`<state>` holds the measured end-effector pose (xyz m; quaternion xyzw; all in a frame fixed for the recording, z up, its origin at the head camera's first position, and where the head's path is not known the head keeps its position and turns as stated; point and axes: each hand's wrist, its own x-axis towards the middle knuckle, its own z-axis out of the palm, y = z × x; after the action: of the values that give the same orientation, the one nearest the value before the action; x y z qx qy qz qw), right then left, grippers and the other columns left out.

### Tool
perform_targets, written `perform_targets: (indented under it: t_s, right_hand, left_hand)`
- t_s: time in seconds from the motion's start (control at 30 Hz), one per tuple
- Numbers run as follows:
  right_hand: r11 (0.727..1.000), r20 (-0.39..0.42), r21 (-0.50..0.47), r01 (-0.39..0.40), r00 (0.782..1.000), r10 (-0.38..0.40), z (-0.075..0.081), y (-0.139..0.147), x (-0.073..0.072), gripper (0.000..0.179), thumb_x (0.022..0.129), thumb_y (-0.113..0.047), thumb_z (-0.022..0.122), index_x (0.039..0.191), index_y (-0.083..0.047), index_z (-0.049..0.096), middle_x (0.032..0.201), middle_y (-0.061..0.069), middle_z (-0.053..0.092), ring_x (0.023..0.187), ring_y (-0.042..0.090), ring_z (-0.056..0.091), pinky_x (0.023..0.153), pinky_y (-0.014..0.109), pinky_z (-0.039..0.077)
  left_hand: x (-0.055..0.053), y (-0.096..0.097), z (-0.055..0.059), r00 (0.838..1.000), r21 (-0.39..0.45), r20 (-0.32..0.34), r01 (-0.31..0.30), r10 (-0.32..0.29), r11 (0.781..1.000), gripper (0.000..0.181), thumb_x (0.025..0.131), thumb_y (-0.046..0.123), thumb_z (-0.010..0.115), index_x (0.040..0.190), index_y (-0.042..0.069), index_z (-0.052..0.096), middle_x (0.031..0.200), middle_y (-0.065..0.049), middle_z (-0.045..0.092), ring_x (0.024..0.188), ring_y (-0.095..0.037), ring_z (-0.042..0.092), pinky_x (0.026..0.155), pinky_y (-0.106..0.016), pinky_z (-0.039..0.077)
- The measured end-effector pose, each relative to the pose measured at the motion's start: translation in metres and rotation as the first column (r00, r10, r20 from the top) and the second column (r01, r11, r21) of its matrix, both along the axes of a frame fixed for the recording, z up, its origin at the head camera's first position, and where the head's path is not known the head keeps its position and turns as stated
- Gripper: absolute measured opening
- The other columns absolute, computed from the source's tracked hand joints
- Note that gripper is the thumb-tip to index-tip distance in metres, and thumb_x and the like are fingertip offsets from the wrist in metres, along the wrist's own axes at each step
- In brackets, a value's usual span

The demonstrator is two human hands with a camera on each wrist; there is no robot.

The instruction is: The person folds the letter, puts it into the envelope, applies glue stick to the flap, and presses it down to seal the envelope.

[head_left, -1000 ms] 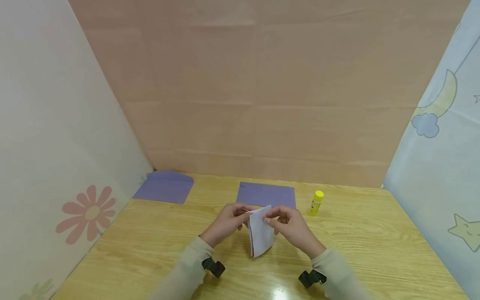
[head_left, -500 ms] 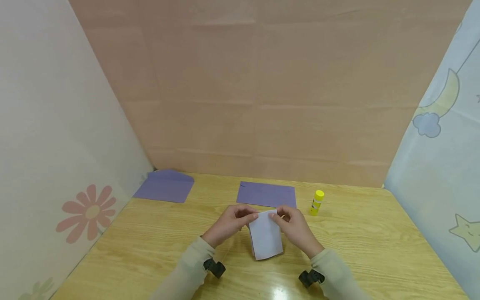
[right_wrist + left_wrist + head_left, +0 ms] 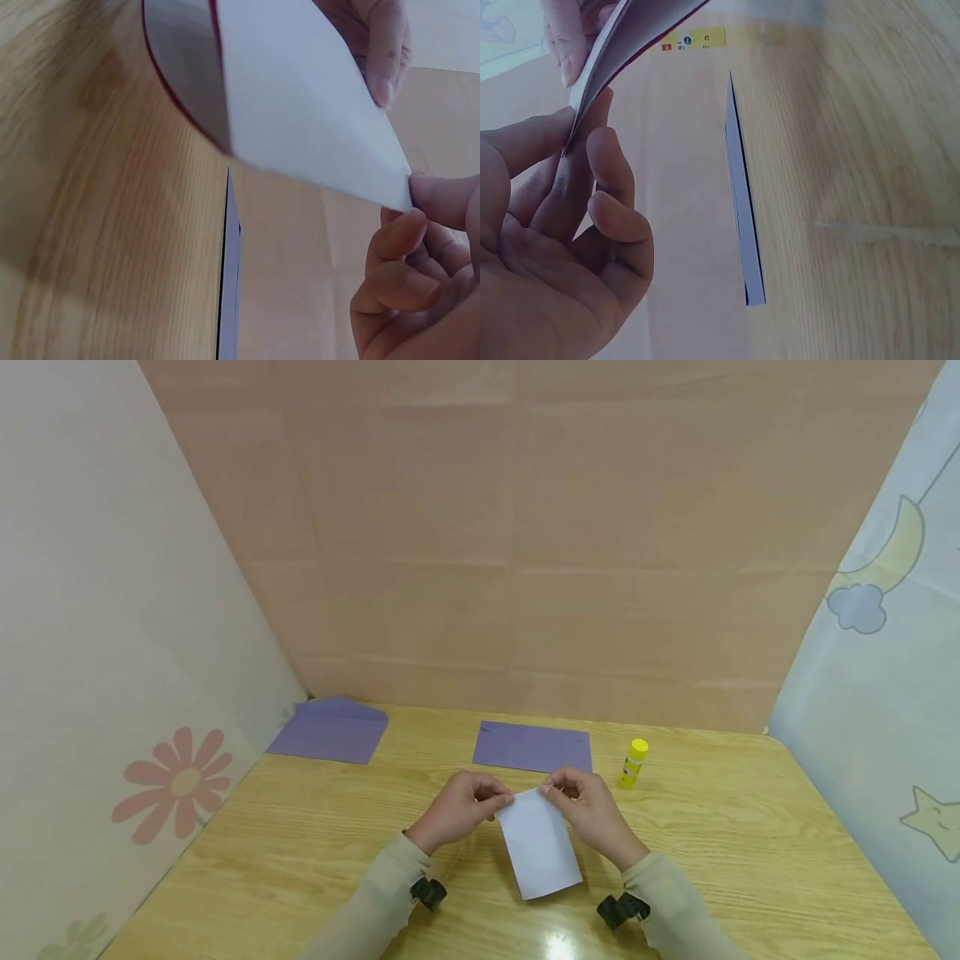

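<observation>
Both hands hold a folded white card (image 3: 540, 847) above the table, its plain face toward the head camera. My left hand (image 3: 461, 810) pinches the far left corner between thumb and fingers. At the far right corner, my right hand (image 3: 588, 814) pinches the same edge. The right wrist view shows the card (image 3: 307, 105) bowed, with a thin dark red edge and a greyish second layer behind the white face. In the left wrist view the card (image 3: 630, 52) appears nearly edge-on, its leaves slightly apart. Just beyond the hands lies a flat purple envelope (image 3: 532, 747).
A yellow glue stick (image 3: 633, 764) stands upright at the back right. Another purple envelope (image 3: 330, 735), its flap raised toward the back, lies at the far left of the wooden table (image 3: 300, 843). A brown paper wall (image 3: 510, 568) closes off the back.
The card has turned from a narrow, angled view to show its broad white face, and its near end has swung right and toward me. Both hands keep their pinch at the far edge.
</observation>
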<state>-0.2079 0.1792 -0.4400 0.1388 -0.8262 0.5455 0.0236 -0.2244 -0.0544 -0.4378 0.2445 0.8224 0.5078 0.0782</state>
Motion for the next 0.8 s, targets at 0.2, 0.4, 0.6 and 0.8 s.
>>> perform_targets:
  t_s: [0.2, 0.4, 0.6, 0.8]
  right_hand:
    - [1.000, -0.022, 0.017, -0.021, 1.000, 0.022, 0.002, 0.004, -0.003, 0.018, 0.098, -0.022, 0.066, 0.098, -0.006, 0.073, 0.090, 0.005, 0.072, 0.078, 0.018, 0.061, 0.066, 0.028, 0.050]
    - [1.000, 0.050, -0.013, 0.004, 0.999, -0.003, 0.002, 0.006, -0.005, 0.023, 0.097, -0.026, 0.068, 0.105, -0.006, 0.075, 0.094, 0.005, 0.073, 0.080, 0.020, 0.060, 0.068, 0.029, 0.049]
    - [0.995, 0.084, 0.075, -0.059, 0.995, 0.052, -0.004, 0.013, -0.008, 0.019, 0.094, -0.026, 0.072, 0.094, -0.007, 0.074, 0.084, 0.003, 0.069, 0.074, 0.016, 0.054, 0.063, 0.027, 0.045]
    - [0.995, 0.096, 0.058, -0.076, 0.993, 0.070, -0.009, 0.018, -0.014, 0.022, 0.094, -0.024, 0.071, 0.100, -0.003, 0.073, 0.088, 0.005, 0.071, 0.079, 0.019, 0.059, 0.066, 0.028, 0.050]
  left_hand:
    - [-0.001, -0.005, -0.001, 1.000, -0.007, 0.016, -0.005, 0.005, 1.000, 0.017, 0.099, 0.022, 0.065, 0.102, 0.011, 0.077, 0.092, -0.001, 0.073, 0.085, -0.033, 0.068, 0.072, -0.043, 0.057]
    - [-0.002, -0.011, 0.001, 0.996, -0.007, -0.033, -0.082, 0.082, 0.997, 0.016, 0.099, 0.026, 0.065, 0.101, 0.015, 0.077, 0.091, 0.003, 0.072, 0.085, -0.028, 0.067, 0.069, -0.030, 0.054]
    - [-0.004, -0.012, 0.000, 0.995, 0.041, -0.013, -0.103, 0.104, 0.994, 0.015, 0.099, 0.021, 0.065, 0.102, 0.011, 0.075, 0.094, -0.002, 0.071, 0.085, -0.027, 0.066, 0.075, -0.042, 0.056]
    - [-0.006, -0.012, -0.001, 0.992, 0.074, 0.069, -0.110, 0.104, 0.991, 0.016, 0.101, 0.016, 0.061, 0.106, 0.006, 0.072, 0.098, -0.006, 0.070, 0.086, -0.034, 0.066, 0.070, -0.043, 0.054]
